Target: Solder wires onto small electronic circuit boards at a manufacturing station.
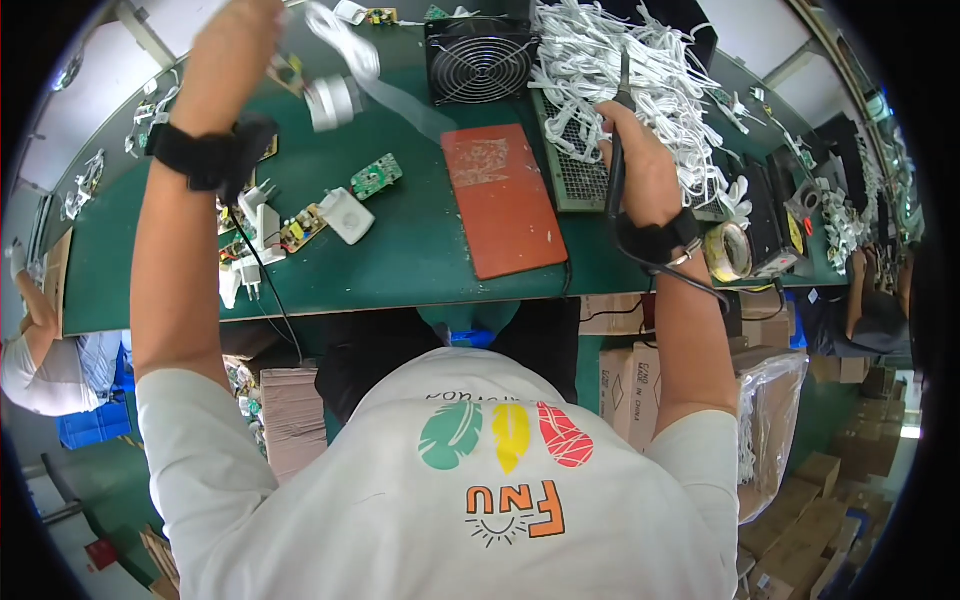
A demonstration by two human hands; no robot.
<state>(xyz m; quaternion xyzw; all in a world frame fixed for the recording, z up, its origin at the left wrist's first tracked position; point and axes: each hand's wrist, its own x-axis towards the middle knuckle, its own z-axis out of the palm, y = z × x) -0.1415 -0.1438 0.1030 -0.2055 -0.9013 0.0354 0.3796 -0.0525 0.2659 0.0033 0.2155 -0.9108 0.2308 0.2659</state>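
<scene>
My left hand (240,35) reaches to the far left of the bench, cut by the top edge; motion blur hides its fingers. Just right of it are a blurred white adapter housing (332,103), a small circuit board (290,75) and a coiled white cable (347,42). Whether the hand holds any of them I cannot tell. My right hand (640,150) is closed around a soldering iron (625,92), its tip pointing away and its black cord running back past my wrist. A heap of white cables (630,65) lies beside that hand. Both wrists wear black bands.
An orange-red mat (503,205) lies mid-bench, before a black fan (480,62). To its left are a white adapter (347,216), a green circuit board (376,177) and several plugs and boards. Tape (727,252) stands at right. Other people sit at both sides; cartons stand below.
</scene>
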